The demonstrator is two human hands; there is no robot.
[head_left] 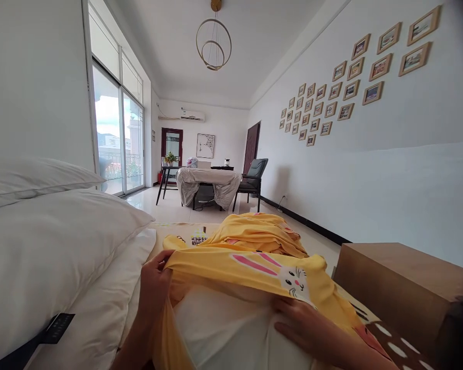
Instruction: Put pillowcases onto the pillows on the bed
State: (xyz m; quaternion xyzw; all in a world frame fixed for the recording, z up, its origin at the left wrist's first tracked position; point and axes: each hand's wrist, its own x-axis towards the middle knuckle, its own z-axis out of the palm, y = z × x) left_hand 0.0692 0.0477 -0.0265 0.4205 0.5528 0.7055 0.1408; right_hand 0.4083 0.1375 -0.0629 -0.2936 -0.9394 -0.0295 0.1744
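Observation:
A yellow duvet cover (231, 262) with a white rabbit print lies bunched in front of me, its edge raised. My left hand (156, 280) grips that edge at the left corner, fingers wrapped over the cloth. Beneath the raised edge, inside the opening, shows a smooth white quilt (219, 318). My right hand (301, 324) is at the quilt's right side, under the cover's edge. Its fingers curl on the white cloth, and their tips are partly hidden.
White pillows (73, 241) are stacked at the left, one with a black label (57, 329). A brown box-like piece (397, 282) stands at the right. Farther off are a covered table (208, 177), a dark chair (254, 174) and sliding glass doors (118, 128).

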